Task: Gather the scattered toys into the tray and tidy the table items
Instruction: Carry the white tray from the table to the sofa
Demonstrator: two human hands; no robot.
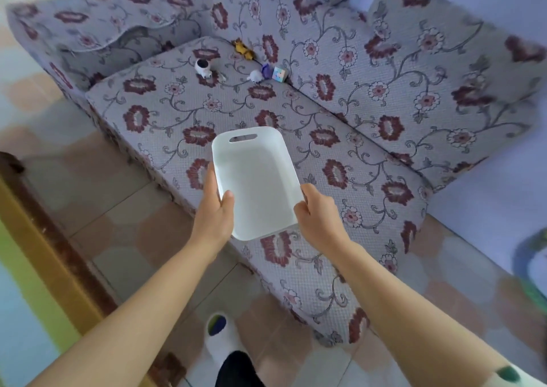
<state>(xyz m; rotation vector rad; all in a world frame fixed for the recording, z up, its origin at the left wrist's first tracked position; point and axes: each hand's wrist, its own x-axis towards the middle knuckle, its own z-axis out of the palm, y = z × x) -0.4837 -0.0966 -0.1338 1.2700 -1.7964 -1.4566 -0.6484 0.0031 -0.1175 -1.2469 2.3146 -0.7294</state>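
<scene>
I hold an empty white tray (257,149) over the sofa seat, its handle slot at the far end. My left hand (214,209) grips its near left corner and my right hand (318,213) grips its near right corner. Several small toys lie at the back of the seat cushion: a white astronaut figure (203,67), a yellow toy (243,49), a small white figure (256,75), a purple toy (267,69) and a pastel cube (279,73).
The floral sofa (370,164) fills the view, with an armrest at the left and back cushions at the right. Tiled floor lies below it. A wooden edge (44,238) runs along the left. My slippered foot (219,336) stands near the sofa front.
</scene>
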